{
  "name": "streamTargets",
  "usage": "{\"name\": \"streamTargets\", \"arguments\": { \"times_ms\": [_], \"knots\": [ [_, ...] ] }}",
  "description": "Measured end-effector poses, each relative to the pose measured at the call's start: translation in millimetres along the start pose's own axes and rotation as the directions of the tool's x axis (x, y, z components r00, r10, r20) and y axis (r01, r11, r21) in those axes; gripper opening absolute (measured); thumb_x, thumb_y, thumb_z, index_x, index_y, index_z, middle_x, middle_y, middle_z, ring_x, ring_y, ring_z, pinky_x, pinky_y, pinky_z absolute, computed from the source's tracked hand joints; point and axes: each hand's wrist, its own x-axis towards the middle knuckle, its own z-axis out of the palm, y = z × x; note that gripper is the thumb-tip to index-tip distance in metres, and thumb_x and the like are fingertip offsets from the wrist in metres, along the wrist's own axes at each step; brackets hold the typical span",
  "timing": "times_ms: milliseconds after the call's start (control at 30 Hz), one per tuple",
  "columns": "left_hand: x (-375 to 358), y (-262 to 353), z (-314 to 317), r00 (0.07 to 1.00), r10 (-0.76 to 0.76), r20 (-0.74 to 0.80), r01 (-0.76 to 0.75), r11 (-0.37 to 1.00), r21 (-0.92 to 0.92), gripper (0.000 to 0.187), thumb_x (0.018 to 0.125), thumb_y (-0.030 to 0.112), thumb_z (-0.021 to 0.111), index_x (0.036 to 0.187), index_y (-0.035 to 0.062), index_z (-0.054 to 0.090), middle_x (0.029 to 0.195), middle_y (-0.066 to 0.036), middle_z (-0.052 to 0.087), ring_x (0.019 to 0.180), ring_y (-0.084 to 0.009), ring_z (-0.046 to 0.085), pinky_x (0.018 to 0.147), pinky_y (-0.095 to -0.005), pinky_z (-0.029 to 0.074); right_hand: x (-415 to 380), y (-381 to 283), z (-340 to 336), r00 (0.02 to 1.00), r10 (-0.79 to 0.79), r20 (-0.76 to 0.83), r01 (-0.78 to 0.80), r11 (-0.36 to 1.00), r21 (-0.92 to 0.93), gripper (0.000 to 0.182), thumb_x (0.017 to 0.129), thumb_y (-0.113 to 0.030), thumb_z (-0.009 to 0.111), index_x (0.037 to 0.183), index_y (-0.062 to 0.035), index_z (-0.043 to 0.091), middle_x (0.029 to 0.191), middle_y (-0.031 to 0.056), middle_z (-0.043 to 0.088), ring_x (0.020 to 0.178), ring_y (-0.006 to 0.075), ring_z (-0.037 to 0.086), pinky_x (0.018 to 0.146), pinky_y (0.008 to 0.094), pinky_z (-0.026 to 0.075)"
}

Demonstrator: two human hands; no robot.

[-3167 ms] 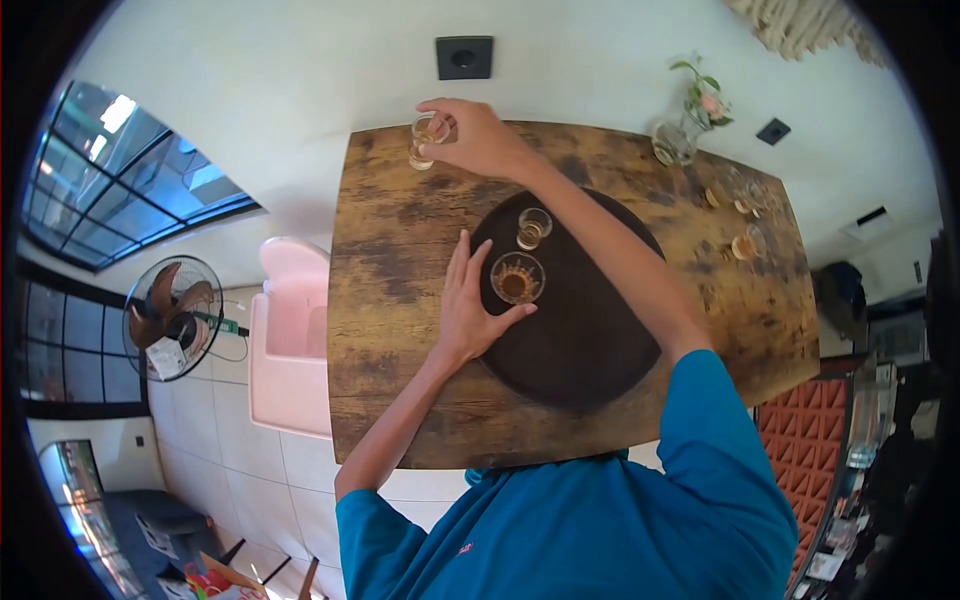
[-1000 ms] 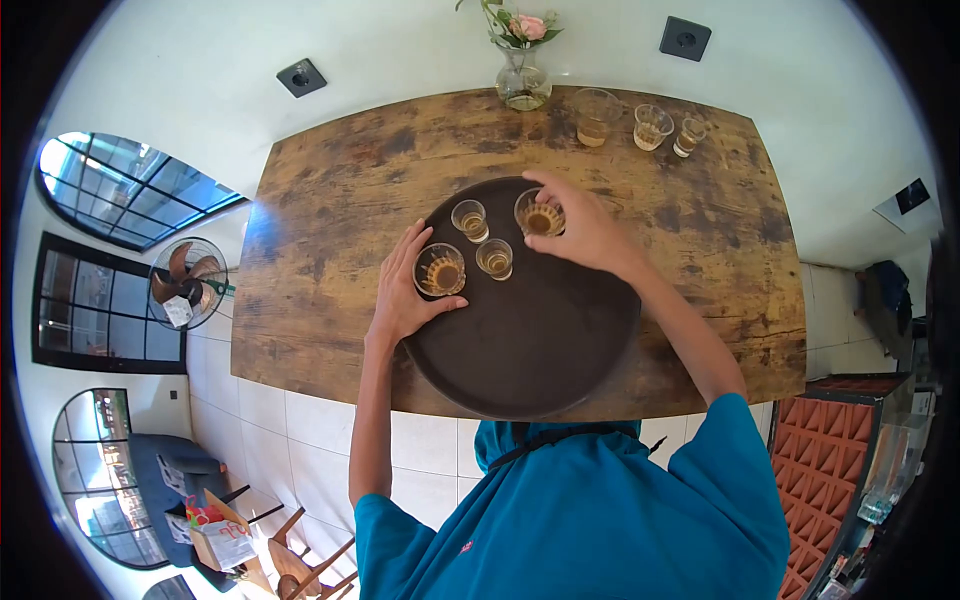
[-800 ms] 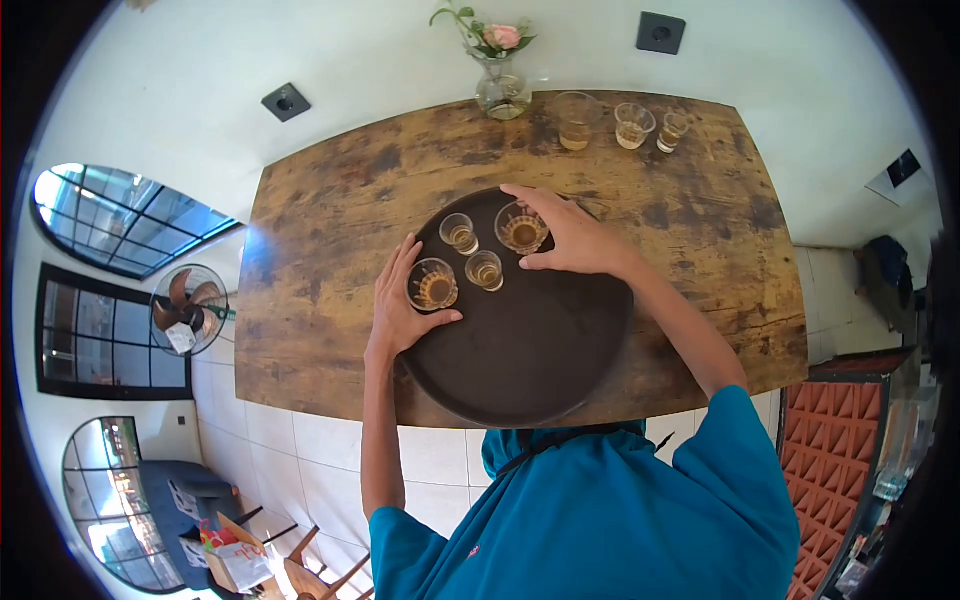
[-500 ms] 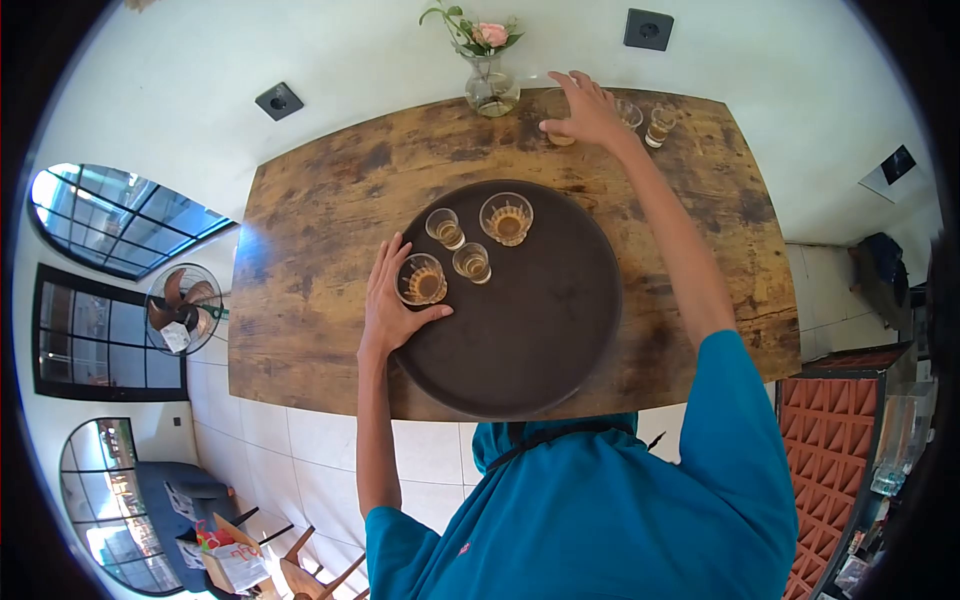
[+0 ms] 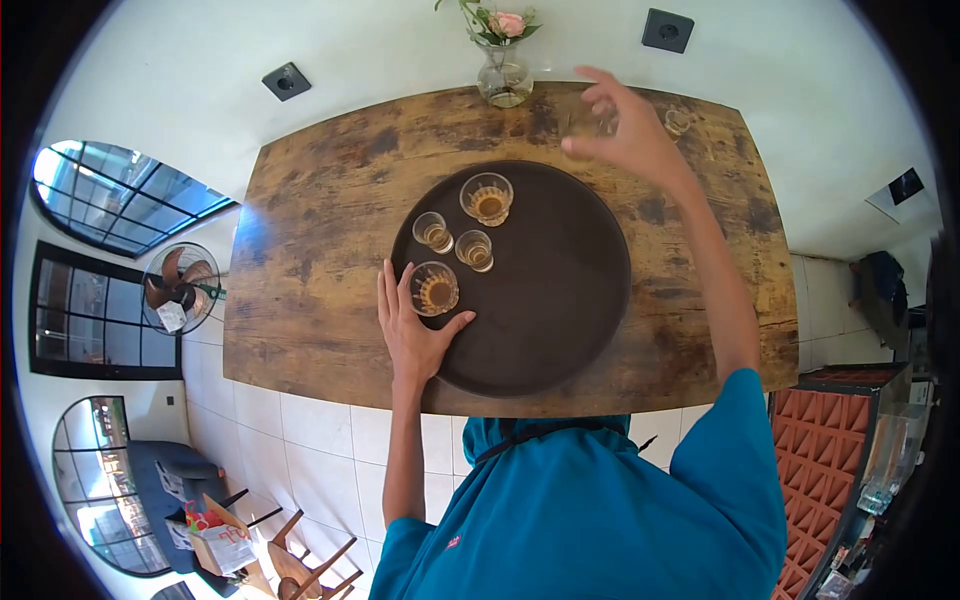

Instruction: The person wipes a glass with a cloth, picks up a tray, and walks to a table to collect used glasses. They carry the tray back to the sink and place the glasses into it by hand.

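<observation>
Now, left hand (image 5: 415,335) is spread wide at left rim of round dark-brown tray (image 5: 535,325), beside ribbed clear glass (image 5: 435,290) w/ brown liquid; 3 smooth-rimmed clear glasses (image 5: 475,251) stand farther on it. Right hand (image 5: 632,130), approx. half-open, is over far side of brown wooden table (image 5: 320,260); can't tell if it grips blurred glass (image 5: 588,122).

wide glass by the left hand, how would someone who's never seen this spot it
On the wooden table sits a round dark tray. The wide glass stands near its left edge, beside the left hand. It is broader than the two small glasses, and the other wide glass stands toward the tray's far edge, no hand beside it.
</observation>
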Motion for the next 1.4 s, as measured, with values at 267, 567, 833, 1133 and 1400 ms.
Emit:
{"name": "streamTargets", "arguments": {
  "times_ms": [267,567,833,1133,1400],
  "knots": [
    [-10.1,8.5,8.1,0.995,-0.061,-0.075,0.061,0.998,-0.007,0.09,0.063,0.044,0.081,0.136,0.0105,0.04,0.15,-0.017,0.022,0.138,-0.0359,0.022,0.11,-0.0488,0.026,-75.7,-48.5,43.5,0.951,-0.082,0.299,0.022,0.98,0.198,0.087,0.063,-0.022,0.081,0.137,-0.0101,0.038,0.121,0.0165,0.051,0.113,0.0327,0.05,0.098,0.0411,0.04],
    [-5.3,6.4,5.7,0.998,-0.034,-0.06,0.035,0.999,0.022,0.088,0.063,0.043,0.081,0.134,0.0094,0.042,0.15,-0.017,0.024,0.137,-0.036,0.023,0.109,-0.0482,0.027,-76.2,-51.1,43.3,0.914,-0.254,0.315,0.244,0.967,0.07,0.08,0.07,-0.032,0.077,0.137,-0.0101,0.039,0.128,0.0158,0.048,0.12,0.0316,0.044,0.104,0.0426,0.032],
    [8.9,-4.5,6.6,0.998,0.045,-0.036,-0.046,0.998,-0.036,0.089,0.062,0.045,0.082,0.134,0.0081,0.043,0.149,-0.018,0.024,0.138,-0.0373,0.022,0.11,-0.0497,0.023,43.0,113.2,-15.8,1.0,0.012,0.017,0.003,0.701,-0.713,0.069,0.077,-0.046,0.067,0.136,-0.017,0.044,0.126,0.0142,0.053,0.114,0.0315,0.053,0.104,0.0514,0.029],
    [16.8,-11.5,5.9,0.992,0.126,0.017,-0.126,0.992,0.02,0.09,0.061,0.045,0.082,0.133,0.007,0.044,0.15,-0.015,0.026,0.137,-0.0358,0.024,0.111,-0.0476,0.023,47.5,147.6,-11.7,0.928,0.283,0.241,-0.071,0.773,-0.631,0.065,0.072,-0.043,0.07,0.128,-0.0184,0.049,0.121,0.0106,0.056,0.112,0.0257,0.054,0.099,0.0485,0.034],
    [15.1,-11.0,7.0,0.995,0.094,0.013,-0.094,0.995,-0.029,0.089,0.061,0.046,0.082,0.132,0.0086,0.044,0.148,-0.017,0.026,0.138,-0.036,0.021,0.112,-0.0503,0.019,-4.3,34.8,-20.2,0.972,0.051,0.229,0.07,0.869,-0.49,0.065,0.066,-0.034,0.071,0.126,-0.0195,0.05,0.108,0.0096,0.06,0.106,0.0231,0.057,0.093,0.0419,0.036]
  ]
}}
